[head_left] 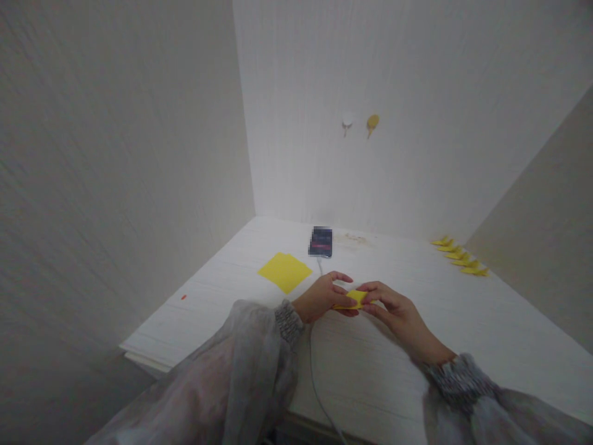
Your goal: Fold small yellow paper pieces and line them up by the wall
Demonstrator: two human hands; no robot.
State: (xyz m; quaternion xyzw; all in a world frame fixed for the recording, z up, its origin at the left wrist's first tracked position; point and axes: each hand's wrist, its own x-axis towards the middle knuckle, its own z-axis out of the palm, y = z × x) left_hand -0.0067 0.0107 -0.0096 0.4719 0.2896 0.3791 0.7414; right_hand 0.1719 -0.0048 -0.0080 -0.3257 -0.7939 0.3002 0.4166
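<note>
Between my two hands is a small folded piece of yellow paper (356, 299), just above the white table. My left hand (331, 295) grips its left side, with the thumb and fingers closed on it and one finger raised. On the paper's right end, my right hand (389, 303) pinches with thumb and fingertips. Parts of the paper are hidden behind the fingers. Left of my hands lies flat yellow square paper (285, 272), possibly a stack. At the far right, several folded yellow paper pieces (461, 256) lie in a slanting row.
A phone (320, 241) with a lit screen lies near the back wall. Its pale cable (315, 377) runs under my left wrist to the front table edge. A small orange scrap (184, 297) sits at left. Two hooks, one yellow (373, 122), are on the wall.
</note>
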